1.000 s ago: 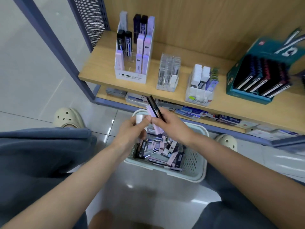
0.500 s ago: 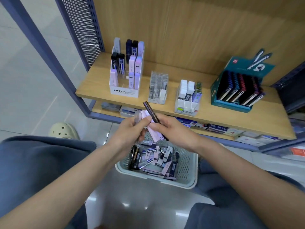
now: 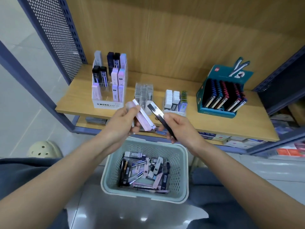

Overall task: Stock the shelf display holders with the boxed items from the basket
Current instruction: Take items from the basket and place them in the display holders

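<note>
- Pink box (image 3: pixel 145 118): pinched in curled left hand (image 3: pixel 118 126), just front-right of MONO holder (image 3: pixel 108 104); upper end slants toward it.
- Black box (image 3: pixel 158 115): gripped by right hand (image 3: pixel 181 128), farther right of holder; left hand nearer.

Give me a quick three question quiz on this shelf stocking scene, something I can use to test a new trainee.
1. Multiple choice: what does the right hand hold?
A. a black box
B. a pair of scissors
C. nothing
2. True or false: the basket on the floor is empty.
3. Fill in: the long box gripped by the left hand is pale ____.

Key: 1 A; 2 false, many small boxes still lie in it; 3 pink.
</note>
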A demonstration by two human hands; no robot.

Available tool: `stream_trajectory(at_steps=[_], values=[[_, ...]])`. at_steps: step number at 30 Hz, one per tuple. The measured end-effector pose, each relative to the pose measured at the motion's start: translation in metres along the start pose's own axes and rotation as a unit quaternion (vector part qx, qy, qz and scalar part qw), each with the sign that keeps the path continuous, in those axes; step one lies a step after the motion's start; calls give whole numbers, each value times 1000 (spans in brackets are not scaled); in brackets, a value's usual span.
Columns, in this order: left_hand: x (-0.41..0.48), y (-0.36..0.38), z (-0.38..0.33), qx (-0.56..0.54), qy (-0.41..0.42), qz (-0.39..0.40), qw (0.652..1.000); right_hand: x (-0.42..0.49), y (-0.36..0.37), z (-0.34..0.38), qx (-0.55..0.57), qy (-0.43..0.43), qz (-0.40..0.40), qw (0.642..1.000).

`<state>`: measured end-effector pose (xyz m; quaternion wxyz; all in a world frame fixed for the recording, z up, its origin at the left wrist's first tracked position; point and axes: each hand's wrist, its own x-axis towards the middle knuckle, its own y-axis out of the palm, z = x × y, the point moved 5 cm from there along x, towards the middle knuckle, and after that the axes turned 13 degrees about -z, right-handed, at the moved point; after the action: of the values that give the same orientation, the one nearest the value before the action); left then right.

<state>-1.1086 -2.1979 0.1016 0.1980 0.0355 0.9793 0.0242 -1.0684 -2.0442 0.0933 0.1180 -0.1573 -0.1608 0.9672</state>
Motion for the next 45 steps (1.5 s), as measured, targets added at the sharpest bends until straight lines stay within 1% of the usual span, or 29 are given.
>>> stream_trajectory(at_steps=[2,4,6,9,12,14,18,21,23,26,28,31,35,41,45], values=[[8,14,-6,-10,4,12,1000,9,-20,-8,-27,23,-34,999],[16,32,-13,-11,14,26,999,19,-42,-18,-37,61,-53,996],[24,51,-18,-6,25,38,999,26,-67,-24,-36,80,-79,993],[36,81,-22,1,39,62,997,34,-112,-27,-20,53,-153,987],[47,111,-20,17,45,81,996,42,-162,-31,-26,21,-268,963],[52,130,-18,27,47,94,994,50,-189,-33,-50,-12,-325,944],[61,165,-9,57,47,112,991,67,-233,-33,-77,-63,-407,908],[69,188,-3,62,39,116,991,78,-258,-24,-135,-111,-454,874],[74,202,0,65,28,118,990,91,-270,-25,-166,-121,-454,867],[79,218,4,82,25,122,989,110,-274,-30,-209,-127,-415,877],[83,227,5,96,31,127,987,120,-273,-32,-254,-142,-389,874],[89,240,5,108,40,137,984,134,-277,-33,-254,-127,-375,883],[96,256,7,108,37,148,982,148,-285,-36,-296,-127,-361,875],[101,277,14,118,47,144,981,158,-278,-53,-346,-121,-286,885],[99,286,17,120,45,149,981,165,-275,-62,-348,-116,-273,889]])
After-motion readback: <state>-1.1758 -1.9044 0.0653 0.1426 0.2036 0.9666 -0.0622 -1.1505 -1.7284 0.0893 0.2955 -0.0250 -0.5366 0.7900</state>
